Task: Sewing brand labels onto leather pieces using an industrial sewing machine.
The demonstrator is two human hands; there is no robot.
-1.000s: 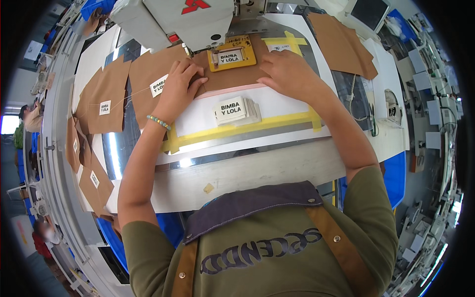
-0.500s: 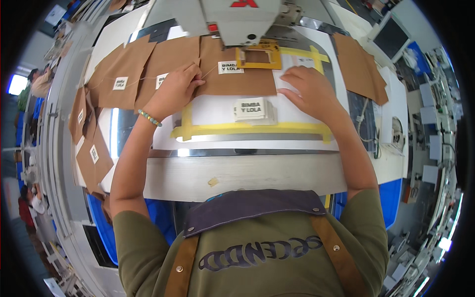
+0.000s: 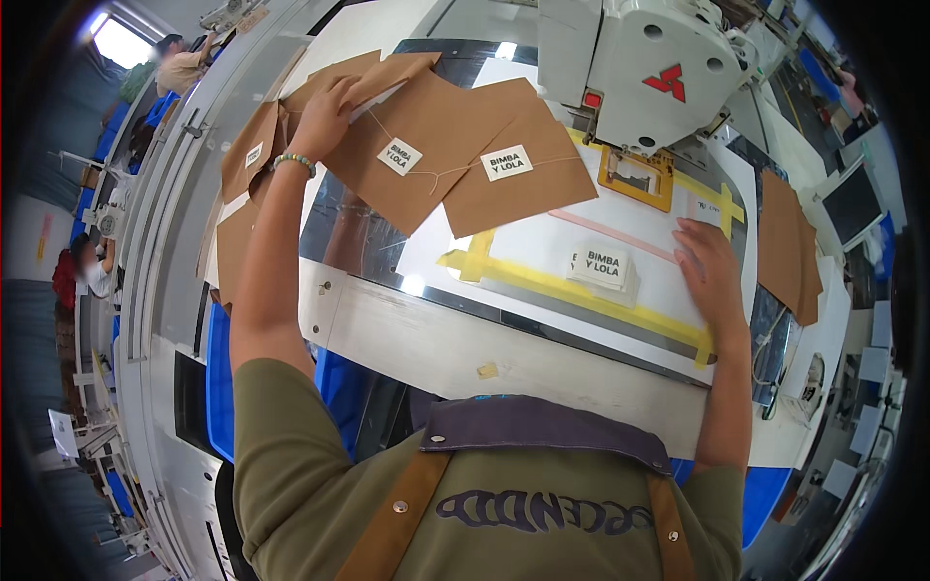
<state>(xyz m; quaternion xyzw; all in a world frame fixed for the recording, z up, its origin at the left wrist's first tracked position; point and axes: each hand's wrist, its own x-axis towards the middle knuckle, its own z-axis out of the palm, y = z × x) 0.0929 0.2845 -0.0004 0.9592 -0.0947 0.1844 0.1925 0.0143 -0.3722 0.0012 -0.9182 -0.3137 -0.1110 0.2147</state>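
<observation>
My left hand (image 3: 325, 126) is closed on the edge of a brown piece (image 3: 392, 73) among overlapping brown pieces at the upper left. The nearest two whole ones each carry a white lettered label (image 3: 399, 156), with thread trailing across them. My right hand (image 3: 707, 271) is open, fingertips on the white sheet (image 3: 523, 232) at the right, holding nothing. Just above it is the machine's yellow frame (image 3: 665, 184), with no brown piece inside. A pink strip (image 3: 610, 229) crosses the sheet above a stack of white labels (image 3: 601, 266), bordered by yellow tape (image 3: 542, 281).
The white machine head (image 3: 644, 73) overhangs the back right. More brown pieces (image 3: 785, 242) lie at the right beside a monitor (image 3: 848, 203). Blue bins (image 3: 339, 397) sit below the table edge. Co-workers (image 3: 179, 68) are at benches on the left.
The view has swung left. The labelled brown piece has left the yellow frame leftward. My left hand has moved up-left among the pieces; my right hand is off the brown fabric.
</observation>
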